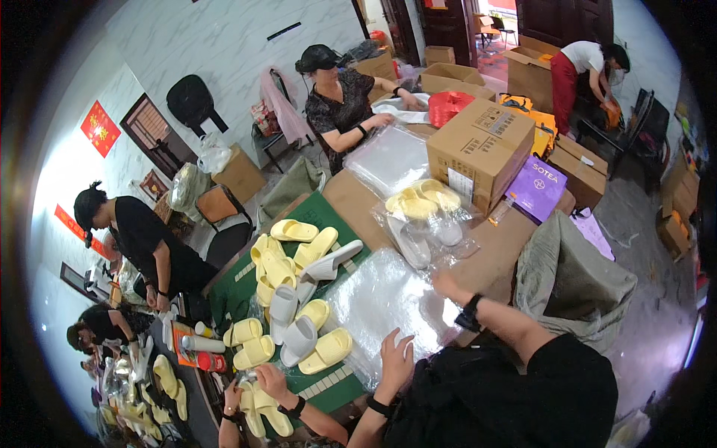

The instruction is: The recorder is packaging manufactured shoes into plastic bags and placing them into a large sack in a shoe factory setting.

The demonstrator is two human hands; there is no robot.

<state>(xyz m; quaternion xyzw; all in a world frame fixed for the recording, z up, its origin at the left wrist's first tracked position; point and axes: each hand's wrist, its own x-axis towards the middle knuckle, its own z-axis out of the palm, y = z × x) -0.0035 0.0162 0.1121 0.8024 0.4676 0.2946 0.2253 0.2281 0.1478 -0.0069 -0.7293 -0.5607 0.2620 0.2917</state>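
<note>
My left hand (pixel 396 361) is raised at the near edge of a stack of clear plastic bags (pixel 388 302), fingers apart and nothing in them. My right hand (pixel 448 288) is at the far right side of that stack, just below a clear bag holding slippers; its fingers are too blurred to tell whether they grip anything. In and on that bag lie yellow slippers (pixel 422 198) and grey-white slippers (pixel 409 240). Left of the stack, loose yellow slippers (pixel 326 352) and grey slippers (pixel 299 340) lie on a green mat (pixel 224 293).
At my left, a co-worker's hands (pixel 272 382) hold yellow slippers (pixel 263 413). Across the table another person handles more plastic bags (pixel 396 159). A cardboard box (pixel 482 154) and a purple box (pixel 536 188) stand at the right, beside a grey-green sack (pixel 575 280).
</note>
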